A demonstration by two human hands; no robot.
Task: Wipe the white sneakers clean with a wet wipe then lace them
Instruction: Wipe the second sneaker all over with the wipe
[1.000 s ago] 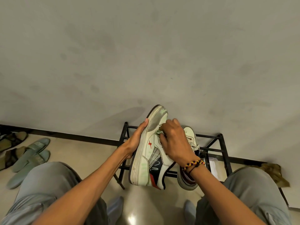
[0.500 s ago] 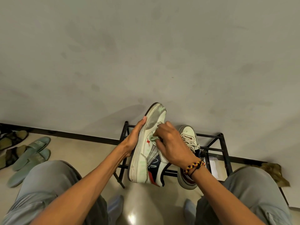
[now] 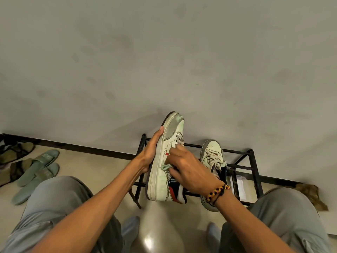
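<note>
— What are we seeing change as we go from left to right?

— The slippers (image 3: 36,170) on the floor (image 3: 94,167) at the far left are lying just where they were. Our left hand (image 3: 150,152) is still propping the raised sneaker (image 3: 165,161) from the sole side, fingers straight along the sole, toe pointing up toward the wall (image 3: 164,61). Our right hand (image 3: 189,170) is the one that is moving: a second ago it was up near the toe, and now it is sitting lower, at the middle of the sneaker's side, its fingers pinching the wet wipe (image 3: 166,167) against the white upper.

— And where is the other one?

— The second sneaker (image 3: 212,157) is resting, laces in, on the black rack (image 3: 242,168) just right of our right hand, unchanged.

— What are we failing to make out?

— Most of the wipe is hiding under our fingers; only a pale crumpled edge is showing. Our right wrist, with its braided bracelet (image 3: 218,192), is covering the second sneaker's heel. We cannot tell what the pale thing behind the rack's bars is, nor the brownish heap (image 3: 311,194) at the far right.
</note>
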